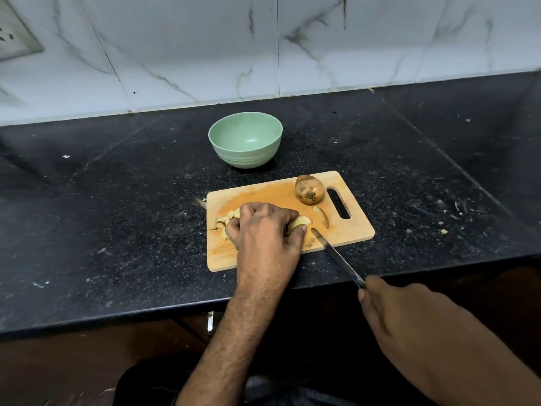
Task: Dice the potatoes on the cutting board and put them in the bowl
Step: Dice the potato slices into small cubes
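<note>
1 bowl (245, 139) at 12 o'clock, 1 cutting board (263, 191), 1 whole potato (309, 189), 1 knife (336, 254), 2 hands; cut pieces (224, 222) partly hidden, uncountable.

head view, downward, near counter (117, 200)

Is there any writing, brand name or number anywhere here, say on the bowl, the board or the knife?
None can be read.
Green bowl: plain, no print.
Cutting board: bare wood, no mark.
Knife: blade shows no legible stamp.
Wall switch plate: no label visible.
</note>
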`<control>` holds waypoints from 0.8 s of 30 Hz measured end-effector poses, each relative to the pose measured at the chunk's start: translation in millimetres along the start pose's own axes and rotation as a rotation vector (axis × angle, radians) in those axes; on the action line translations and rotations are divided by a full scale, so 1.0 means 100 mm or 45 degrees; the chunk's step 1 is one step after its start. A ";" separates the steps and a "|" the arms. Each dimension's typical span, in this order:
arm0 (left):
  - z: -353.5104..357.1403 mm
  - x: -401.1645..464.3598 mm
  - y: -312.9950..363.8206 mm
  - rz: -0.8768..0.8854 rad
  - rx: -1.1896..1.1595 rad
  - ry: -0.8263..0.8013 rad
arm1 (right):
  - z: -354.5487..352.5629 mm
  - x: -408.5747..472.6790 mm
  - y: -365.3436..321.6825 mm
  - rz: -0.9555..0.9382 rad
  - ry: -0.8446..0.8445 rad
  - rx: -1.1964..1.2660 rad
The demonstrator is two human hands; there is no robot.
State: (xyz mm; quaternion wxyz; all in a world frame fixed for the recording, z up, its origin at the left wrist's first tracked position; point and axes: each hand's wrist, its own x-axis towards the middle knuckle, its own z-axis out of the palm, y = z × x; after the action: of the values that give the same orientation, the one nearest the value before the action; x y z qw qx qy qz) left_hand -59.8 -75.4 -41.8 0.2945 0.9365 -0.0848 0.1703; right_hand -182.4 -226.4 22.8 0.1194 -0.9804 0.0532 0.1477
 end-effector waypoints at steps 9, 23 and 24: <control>-0.05 -0.04 -0.05 0.019 0.041 -0.005 | 0.01 0.22 -0.19 -0.105 0.217 -0.013; -0.05 0.01 -0.06 -0.033 -0.042 -0.020 | 0.11 0.44 -0.28 -0.115 0.193 -0.063; -0.05 0.01 -0.06 -0.038 -0.044 -0.021 | 0.10 0.44 -0.27 -0.119 0.175 -0.054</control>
State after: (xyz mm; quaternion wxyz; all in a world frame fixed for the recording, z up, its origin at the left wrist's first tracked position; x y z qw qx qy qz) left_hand -58.3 -67.5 -40.4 0.3125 0.9338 -0.0763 0.1567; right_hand -139.5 -201.4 6.2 0.1015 -0.9919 0.0124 0.0755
